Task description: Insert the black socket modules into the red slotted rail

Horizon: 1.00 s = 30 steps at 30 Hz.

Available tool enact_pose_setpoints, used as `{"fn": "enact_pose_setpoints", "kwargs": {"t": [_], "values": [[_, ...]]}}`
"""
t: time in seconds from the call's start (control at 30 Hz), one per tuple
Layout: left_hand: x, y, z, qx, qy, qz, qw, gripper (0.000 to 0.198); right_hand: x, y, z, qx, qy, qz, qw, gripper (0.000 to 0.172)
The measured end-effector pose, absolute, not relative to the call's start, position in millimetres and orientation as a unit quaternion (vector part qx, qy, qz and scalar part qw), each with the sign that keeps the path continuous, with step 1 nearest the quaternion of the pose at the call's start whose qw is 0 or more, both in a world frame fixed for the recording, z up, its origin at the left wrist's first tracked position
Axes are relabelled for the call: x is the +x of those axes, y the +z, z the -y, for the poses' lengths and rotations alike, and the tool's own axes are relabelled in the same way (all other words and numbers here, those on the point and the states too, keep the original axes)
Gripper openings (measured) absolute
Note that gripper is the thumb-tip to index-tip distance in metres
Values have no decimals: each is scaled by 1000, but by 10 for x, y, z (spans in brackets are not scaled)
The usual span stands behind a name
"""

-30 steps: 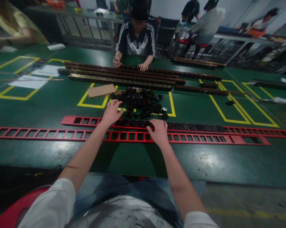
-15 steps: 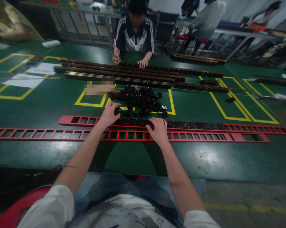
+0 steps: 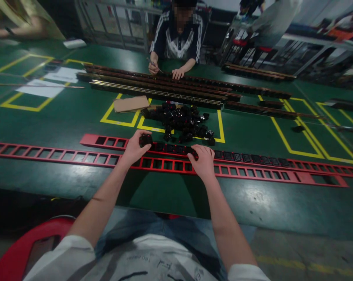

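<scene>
My left hand point(image 3: 134, 149) pinches a loose black socket module point(image 3: 146, 140) between thumb and fingers, just above the rear red slotted rail point(image 3: 89, 139). A row of black sockets point(image 3: 237, 157) sits in the middle openings of that rail; the openings near its left end are bare. My right hand point(image 3: 204, 159) rests on the same rail with curled fingers, its thumb and fingertips closed about a black socket point(image 3: 190, 150) at the rail, partly hidden by the hand. Nearer to me lies a second red rail point(image 3: 303, 177) with unfilled openings.
Behind the rails is a pile of black modules point(image 3: 182, 121), beside a piece of cardboard point(image 3: 131, 104). Long dark strips point(image 3: 155, 93) lie farther back, where a co-worker point(image 3: 178, 43) sits with a tool in one hand. Paper sheets point(image 3: 41, 88) lie at left on the green table point(image 3: 85, 179).
The view has shifted, moving the scene rightward in the picture. The module in my left hand has turned and shows more of its face. My right hand stays on the rail.
</scene>
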<state>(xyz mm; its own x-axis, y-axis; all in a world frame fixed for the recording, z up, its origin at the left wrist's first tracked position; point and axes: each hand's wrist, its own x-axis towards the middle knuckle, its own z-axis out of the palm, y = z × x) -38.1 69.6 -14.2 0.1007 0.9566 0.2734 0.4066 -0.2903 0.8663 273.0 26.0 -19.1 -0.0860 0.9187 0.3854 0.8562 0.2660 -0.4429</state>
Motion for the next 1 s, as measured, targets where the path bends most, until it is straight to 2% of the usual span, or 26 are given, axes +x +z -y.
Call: {"fn": "enact_pose_setpoints", "kwargs": {"t": [0.17, 0.43, 0.63, 0.8, 0.9, 1.0], "values": [[-349, -180, -695, 669, 450, -486, 337, 41, 2725, -170, -257, -606, 54, 736, 296, 29], [-352, -140, -669, 667, 414, -569, 247, 58, 2718, -154, -259, -607, 63, 733, 299, 30], [-327, -92, -664, 731, 374, -540, 188, 28, 2713, -156, -262, -607, 51, 736, 296, 31], [-285, -92, -622, 720, 347, -575, 177, 30, 2711, -164, -275, -606, 44, 740, 289, 31], [-253, -68, -569, 759, 298, -561, 141, 35, 2715, -175, -285, -608, 41, 740, 285, 32], [-228, -44, -529, 788, 245, -552, 123, 31, 2719, -184, -292, -608, 35, 741, 284, 33]]}}
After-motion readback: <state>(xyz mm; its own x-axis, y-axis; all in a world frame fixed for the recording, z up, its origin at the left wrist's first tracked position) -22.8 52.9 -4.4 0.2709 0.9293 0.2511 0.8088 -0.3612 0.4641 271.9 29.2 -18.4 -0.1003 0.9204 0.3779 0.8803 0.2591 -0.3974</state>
